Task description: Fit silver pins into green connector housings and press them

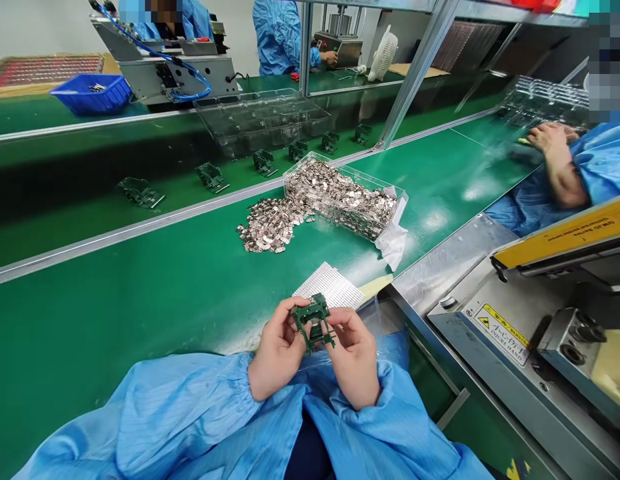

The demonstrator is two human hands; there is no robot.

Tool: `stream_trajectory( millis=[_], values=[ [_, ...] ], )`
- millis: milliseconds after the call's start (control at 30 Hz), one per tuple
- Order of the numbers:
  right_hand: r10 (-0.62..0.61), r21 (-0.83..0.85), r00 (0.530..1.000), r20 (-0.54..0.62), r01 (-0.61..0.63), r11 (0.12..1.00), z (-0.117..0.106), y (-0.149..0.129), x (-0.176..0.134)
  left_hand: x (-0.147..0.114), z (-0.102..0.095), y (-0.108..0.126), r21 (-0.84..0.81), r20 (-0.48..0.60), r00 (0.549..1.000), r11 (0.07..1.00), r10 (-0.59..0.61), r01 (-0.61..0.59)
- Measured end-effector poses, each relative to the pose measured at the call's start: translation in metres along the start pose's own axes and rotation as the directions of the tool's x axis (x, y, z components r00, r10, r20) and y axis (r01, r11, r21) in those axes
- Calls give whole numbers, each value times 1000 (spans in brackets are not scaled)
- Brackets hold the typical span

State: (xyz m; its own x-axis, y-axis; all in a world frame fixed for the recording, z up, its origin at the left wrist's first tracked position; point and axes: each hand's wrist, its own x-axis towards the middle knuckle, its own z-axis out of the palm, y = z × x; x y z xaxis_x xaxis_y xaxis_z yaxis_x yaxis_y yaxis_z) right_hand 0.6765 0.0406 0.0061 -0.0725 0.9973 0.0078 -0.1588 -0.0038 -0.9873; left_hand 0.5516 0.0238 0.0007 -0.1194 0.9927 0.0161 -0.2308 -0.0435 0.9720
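Observation:
Between my two hands, close in front of my body, is a dark green plastic frame (314, 321) with openings and thin prongs. My left hand (279, 350) grips its left side, and my right hand (354, 353) holds the right side with thumb and fingers. Just beyond the frame lies a white sheet with a fine grid (331, 285) on the green table. Farther off, a clear plastic bin (403, 203) full of small shiny metal pieces stands tilted toward a loose heap of metal pieces (267, 227).
Several similar green frames (140, 192) sit in a row on the belt behind a metal rail (190, 215). At my right stands a machine with a warning label (503, 333). A co-worker's hands (553, 143) are at the far right. A blue bin (93, 93) stands back left.

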Motion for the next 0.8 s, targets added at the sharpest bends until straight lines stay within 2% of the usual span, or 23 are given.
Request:
stream_trajectory(
  millis=[267, 600, 700, 800],
  values=[
    [-51, -36, 998, -47, 49, 998, 3, 2, -1, -2, 0, 3, 130, -36, 996, 988, 86, -80],
    [-85, -39, 993, -81, 82, 996, 2, 0, -13, -10, 3, 5, 200, 3, 990, 970, 142, -139],
    [-111, -41, 990, -83, 108, 993, -8, -1, -16, -10, 3, 5, 221, 40, 990, 965, 134, -140],
    [-95, -76, 980, -173, 83, 994, -31, 5, -18, -1, 0, 9, 200, 31, 993, 972, 117, -120]
  ],
)
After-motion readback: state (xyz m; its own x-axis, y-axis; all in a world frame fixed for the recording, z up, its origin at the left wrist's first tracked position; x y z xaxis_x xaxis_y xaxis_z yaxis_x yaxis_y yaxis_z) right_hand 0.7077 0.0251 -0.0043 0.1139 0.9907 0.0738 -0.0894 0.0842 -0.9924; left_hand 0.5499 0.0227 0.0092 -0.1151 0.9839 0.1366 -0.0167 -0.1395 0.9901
